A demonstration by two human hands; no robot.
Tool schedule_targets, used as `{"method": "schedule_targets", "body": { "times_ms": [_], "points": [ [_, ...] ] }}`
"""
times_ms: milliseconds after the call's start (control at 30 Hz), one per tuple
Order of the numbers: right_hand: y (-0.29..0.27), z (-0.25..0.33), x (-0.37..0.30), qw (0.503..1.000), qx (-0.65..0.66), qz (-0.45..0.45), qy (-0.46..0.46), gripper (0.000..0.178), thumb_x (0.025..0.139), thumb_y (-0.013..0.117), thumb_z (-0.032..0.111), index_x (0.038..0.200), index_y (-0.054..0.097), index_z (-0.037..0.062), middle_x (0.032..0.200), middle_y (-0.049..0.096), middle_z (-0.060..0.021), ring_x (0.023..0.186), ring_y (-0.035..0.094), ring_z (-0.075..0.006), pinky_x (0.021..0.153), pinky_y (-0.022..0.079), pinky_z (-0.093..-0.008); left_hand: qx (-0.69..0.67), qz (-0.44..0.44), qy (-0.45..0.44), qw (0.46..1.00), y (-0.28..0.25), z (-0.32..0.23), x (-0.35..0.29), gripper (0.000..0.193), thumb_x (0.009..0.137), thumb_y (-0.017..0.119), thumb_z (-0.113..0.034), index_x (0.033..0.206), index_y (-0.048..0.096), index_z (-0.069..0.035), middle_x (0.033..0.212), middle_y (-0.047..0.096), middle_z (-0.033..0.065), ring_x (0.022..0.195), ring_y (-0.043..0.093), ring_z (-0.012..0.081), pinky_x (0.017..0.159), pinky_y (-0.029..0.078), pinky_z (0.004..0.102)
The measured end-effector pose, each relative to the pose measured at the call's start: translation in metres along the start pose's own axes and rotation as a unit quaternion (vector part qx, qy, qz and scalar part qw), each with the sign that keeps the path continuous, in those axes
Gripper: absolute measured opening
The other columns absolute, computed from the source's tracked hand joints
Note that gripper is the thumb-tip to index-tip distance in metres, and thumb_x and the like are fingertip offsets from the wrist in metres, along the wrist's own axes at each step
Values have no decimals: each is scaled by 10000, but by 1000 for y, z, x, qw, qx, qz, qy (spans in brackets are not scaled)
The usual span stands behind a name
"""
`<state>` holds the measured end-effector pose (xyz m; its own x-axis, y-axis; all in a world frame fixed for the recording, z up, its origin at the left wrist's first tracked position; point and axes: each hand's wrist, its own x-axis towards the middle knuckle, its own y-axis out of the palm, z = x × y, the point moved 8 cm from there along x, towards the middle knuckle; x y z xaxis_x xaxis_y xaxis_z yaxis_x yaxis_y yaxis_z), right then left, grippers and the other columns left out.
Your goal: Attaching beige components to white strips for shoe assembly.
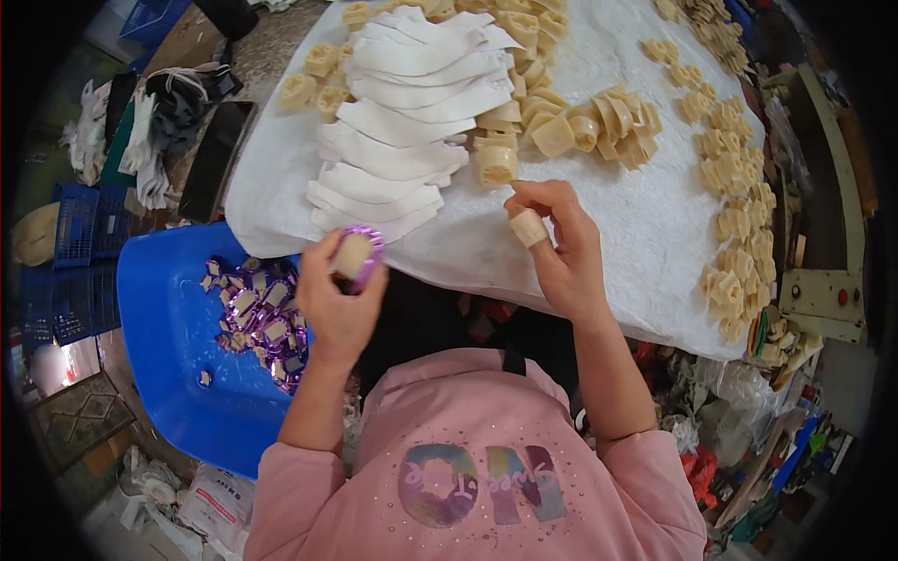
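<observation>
My left hand [339, 304] is closed around a small block, apparently a shoe heel [355, 257], with a shiny purple ruffled rim and a cream face. It is slightly blurred, above the table's front edge. My right hand [561, 248] has its fingers apart and nothing visible between them; a beige wrap [528, 228] covers its thumb. Its index fingertip is close to a bare beige plastic heel [496, 164] at the near end of a row. White curved strips [402, 122] lie overlapping in a stack left of that row.
A white cloth [645, 224] covers the table. More beige heels [599, 126] lie in its middle, and others [734, 234] line the right edge. A blue tub [178, 374] at my left holds many purple-rimmed pieces [257, 318]. A dark phone-like slab [217, 159] lies beyond it.
</observation>
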<state>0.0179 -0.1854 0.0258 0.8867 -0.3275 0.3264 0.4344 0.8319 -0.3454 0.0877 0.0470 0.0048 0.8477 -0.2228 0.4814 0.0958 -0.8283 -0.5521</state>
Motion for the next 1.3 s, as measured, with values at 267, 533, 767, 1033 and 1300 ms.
{"method": "schedule_targets", "body": {
  "times_ms": [267,533,767,1033,1300],
  "points": [
    [22,31,38,966,-228,-25,-120,311,710,673,21,1012,611,64,981,555,-90,932,480,-286,817,371,-376,282,-71,-131,948,-94,111,-48,425,724,679,-65,1123,545,-7,1066,497,158,1029,463,308,926,364,384],
    [34,40,67,951,-268,-28,-152,301,711,657,36,1004,621,89,991,543,-64,956,452,-262,831,294,-389,172,-97,-89,976,-66,62,11,372,719,646,-9,1085,578,-20,1060,502,152,1041,454,318,926,355,402],
    [26,54,113,907,-381,-41,-173,351,650,583,-43,964,648,99,999,564,-26,977,468,-240,842,292,-395,-48,35,151,987,12,-44,77,352,660,639,39,1003,602,-31,1055,545,136,1032,523,316,908,401,406],
    [26,44,144,886,-426,51,-178,343,673,536,-60,939,676,105,976,649,-17,990,521,-221,886,283,-427,-64,89,243,964,64,-88,96,357,674,633,31,1022,595,-40,1143,548,118,1142,494,299,945,395,403],
    [21,38,158,912,-381,-14,-154,267,709,533,-43,911,635,97,894,639,-27,944,532,-229,882,300,-429,-11,93,264,960,78,-84,95,321,699,635,-27,1020,626,-22,1166,544,141,1129,494,298,957,396,397]
  ]
}}
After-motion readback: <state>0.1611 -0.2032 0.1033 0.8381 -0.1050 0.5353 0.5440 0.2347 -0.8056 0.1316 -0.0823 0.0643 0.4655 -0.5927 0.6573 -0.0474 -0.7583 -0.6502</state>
